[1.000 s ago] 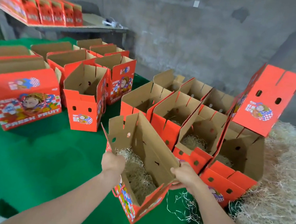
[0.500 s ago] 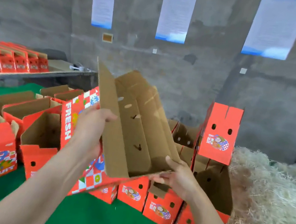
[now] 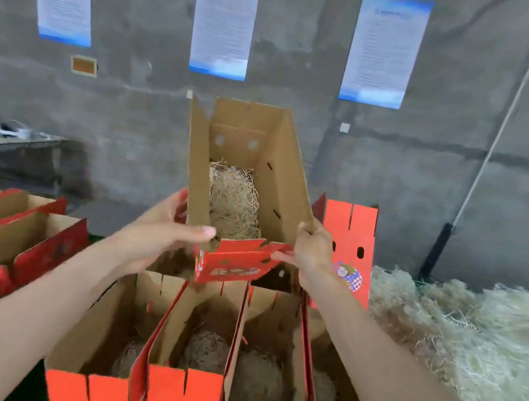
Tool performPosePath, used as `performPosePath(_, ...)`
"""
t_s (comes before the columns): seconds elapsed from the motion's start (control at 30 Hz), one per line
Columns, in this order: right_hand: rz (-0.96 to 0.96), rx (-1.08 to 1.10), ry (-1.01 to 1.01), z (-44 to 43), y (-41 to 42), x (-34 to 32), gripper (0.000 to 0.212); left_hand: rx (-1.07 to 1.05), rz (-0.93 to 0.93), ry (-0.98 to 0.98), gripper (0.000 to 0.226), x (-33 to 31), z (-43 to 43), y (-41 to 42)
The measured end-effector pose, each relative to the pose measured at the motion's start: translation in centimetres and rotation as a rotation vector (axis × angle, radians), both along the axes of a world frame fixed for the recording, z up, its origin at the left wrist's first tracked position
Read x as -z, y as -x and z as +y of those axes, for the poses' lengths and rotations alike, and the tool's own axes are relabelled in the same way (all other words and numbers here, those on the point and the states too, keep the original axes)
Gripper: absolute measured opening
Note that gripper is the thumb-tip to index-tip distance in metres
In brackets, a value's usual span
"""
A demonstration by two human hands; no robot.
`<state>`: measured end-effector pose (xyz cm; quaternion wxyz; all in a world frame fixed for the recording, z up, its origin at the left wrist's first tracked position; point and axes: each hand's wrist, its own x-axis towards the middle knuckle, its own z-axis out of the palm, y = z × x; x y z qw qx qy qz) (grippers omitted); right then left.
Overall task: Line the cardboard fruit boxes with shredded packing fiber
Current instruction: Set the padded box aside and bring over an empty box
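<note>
I hold one cardboard fruit box (image 3: 281,175) up in the air, tilted so its open top faces me. A wad of shredded packing fiber (image 3: 231,202) lies on its bottom. My left hand (image 3: 160,236) grips the box's left wall near the lower corner. My right hand (image 3: 310,252) pinches the right wall and the red end flap. Below my arms stands a row of open boxes (image 3: 162,333), each with a nest of fiber in it.
A big loose pile of fiber (image 3: 463,339) lies at the right. A red box flap (image 3: 351,235) stands upright behind my right hand. More open boxes (image 3: 9,229) crowd the left. A grey table (image 3: 5,142) and a concrete wall are behind.
The box has gone from the green cloth up into the air and turned, so that its opening now faces me. My view has swung right, over the row of lined boxes.
</note>
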<state>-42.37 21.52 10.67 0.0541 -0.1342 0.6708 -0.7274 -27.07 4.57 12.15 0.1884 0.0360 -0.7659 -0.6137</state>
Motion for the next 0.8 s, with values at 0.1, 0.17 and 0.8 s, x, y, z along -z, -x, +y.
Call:
performPosePath(0.1, -0.004, 0.072, -0.048, -1.7, 3.8, -0.3, 0.037, -0.083, -0.111, 0.113, 0.04, 2.8, -2.2, 5.9)
performPosePath(0.17, 0.005, 0.113, -0.072, -2.4, 5.9, -0.5, 0.037, -0.082, -0.131, 0.084, 0.033, 4.0, -2.9, 9.9)
performPosePath(0.8, -0.051, 0.157, -0.214, -1.4, 16.9, 6.9, 0.047, -0.078, -0.138, -0.026, 0.059, 11.1, -1.3, 27.8)
